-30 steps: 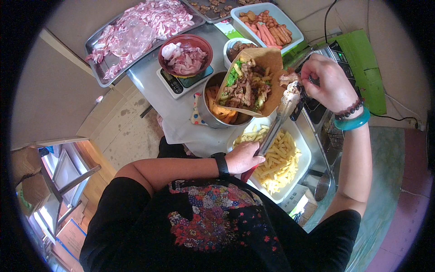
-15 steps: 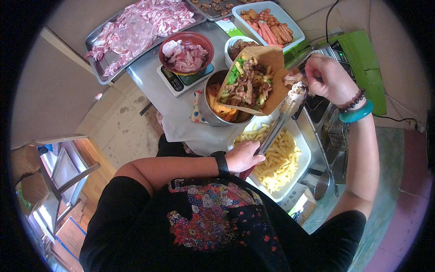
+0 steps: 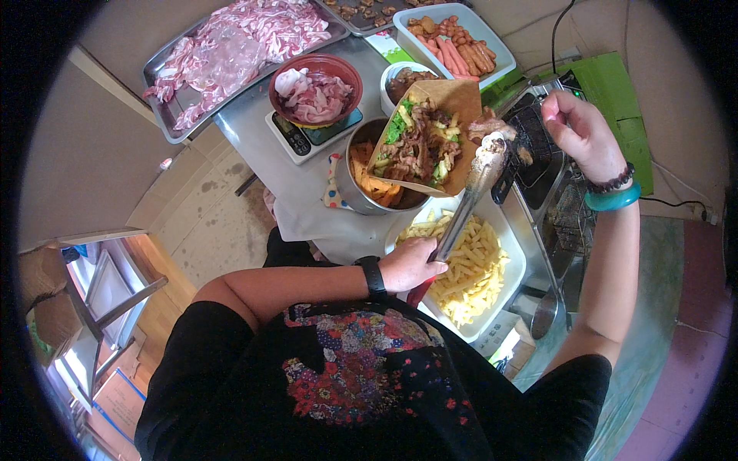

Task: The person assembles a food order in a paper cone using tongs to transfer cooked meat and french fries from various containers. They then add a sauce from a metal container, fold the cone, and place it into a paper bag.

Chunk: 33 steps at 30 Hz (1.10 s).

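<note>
My left hand (image 3: pixel 411 265) grips the handle end of long metal tongs (image 3: pixel 469 196). The tong tips pinch a piece of browned meat (image 3: pixel 492 127) beside a brown paper wrap (image 3: pixel 453 100) filled with meat, fries and greens. The wrap leans on a metal pot (image 3: pixel 350 188) of orange chips. My right hand (image 3: pixel 580 134), with a bead bracelet and a teal bangle on its wrist, is closed at the far rim of a black wire fryer basket (image 3: pixel 538 157). Under the tongs lies a white tray (image 3: pixel 515 269) of fries.
A red bowl (image 3: pixel 338 65) of raw meat sits on a scale (image 3: pixel 296 138). Behind it are a steel tray (image 3: pixel 169 100) of raw meat slices, a white tray (image 3: pixel 484 38) of sausages and a white bowl (image 3: pixel 388 77). A green case (image 3: pixel 607 100) lies right; a ladle (image 3: pixel 546 315) hangs low.
My right hand has drawn back to the right, away from the tong tips. The tongs still hold the meat by the wrap's edge; my left hand has barely moved.
</note>
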Available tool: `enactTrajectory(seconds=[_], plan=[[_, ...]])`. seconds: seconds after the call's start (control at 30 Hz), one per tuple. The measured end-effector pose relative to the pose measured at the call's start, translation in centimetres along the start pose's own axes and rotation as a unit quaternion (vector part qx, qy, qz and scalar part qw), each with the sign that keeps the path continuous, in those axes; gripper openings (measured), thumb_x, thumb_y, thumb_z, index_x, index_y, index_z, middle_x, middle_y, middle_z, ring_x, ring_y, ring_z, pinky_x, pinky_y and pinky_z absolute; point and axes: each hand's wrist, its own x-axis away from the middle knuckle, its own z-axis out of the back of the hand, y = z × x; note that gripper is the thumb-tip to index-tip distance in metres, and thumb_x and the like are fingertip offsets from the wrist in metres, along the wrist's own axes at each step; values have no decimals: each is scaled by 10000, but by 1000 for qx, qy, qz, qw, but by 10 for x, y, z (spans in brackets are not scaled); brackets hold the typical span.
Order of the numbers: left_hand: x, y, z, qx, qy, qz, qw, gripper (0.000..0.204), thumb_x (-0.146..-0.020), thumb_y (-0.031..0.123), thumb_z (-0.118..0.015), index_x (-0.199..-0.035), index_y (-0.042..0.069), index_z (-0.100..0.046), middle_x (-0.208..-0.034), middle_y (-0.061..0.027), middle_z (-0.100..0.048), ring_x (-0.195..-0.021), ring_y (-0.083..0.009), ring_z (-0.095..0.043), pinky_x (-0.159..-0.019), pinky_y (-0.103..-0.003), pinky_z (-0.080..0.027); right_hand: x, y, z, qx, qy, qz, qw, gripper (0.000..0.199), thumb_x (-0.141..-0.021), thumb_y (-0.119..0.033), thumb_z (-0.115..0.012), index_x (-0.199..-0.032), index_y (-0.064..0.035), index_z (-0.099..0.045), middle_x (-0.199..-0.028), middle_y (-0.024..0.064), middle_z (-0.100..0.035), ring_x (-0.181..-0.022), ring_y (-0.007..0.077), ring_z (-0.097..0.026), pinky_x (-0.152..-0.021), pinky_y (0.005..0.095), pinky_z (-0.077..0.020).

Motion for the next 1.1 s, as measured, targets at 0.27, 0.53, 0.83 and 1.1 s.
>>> enactTrajectory(seconds=[0.27, 0.53, 0.83, 1.1], plan=[[0, -3, -2, -27, 5, -11, 1000, 187, -783, 128, -591, -894, -9, -528, -792, -125, -594, -753, -214, -591, -696, -313, -461, 14, 7, -13, -118, 11, -34, 992, 126, -828, -178, -526, -826, -56, -497, -742, -62, -428, -691, 33, -386, -617, 174, -332], [0, -3, -3, -49, 5, -9, 999, 203, -780, 140, -599, -898, -11, -533, -795, -132, -595, -750, -223, -591, -691, -320, -461, 19, -6, -27, 19, 67, 1, 998, 56, -764, -39, -551, -808, -4, -548, -758, 4, -515, -708, 82, -470, -660, 215, -398], [-1, 0, -3, -68, 1, -9, 998, 196, -785, 152, -593, -889, -3, -533, -778, -130, -588, -746, -243, -585, -684, -333, -452, 15, -18, -19, 163, 54, 30, 985, 98, -704, -74, -572, -755, 7, -552, -705, 109, -533, -663, 218, -542, -605, 296, -428], [-2, 0, -1, -42, -13, -15, 999, 310, -775, 235, -578, -827, -60, -499, -809, -223, -559, -811, -350, -549, -740, -400, -431, 6, -21, -18, 274, 24, 66, 959, 112, -658, -36, -582, -751, 16, -548, -701, 112, -503, -630, 214, -509, -587, 301, -424]])
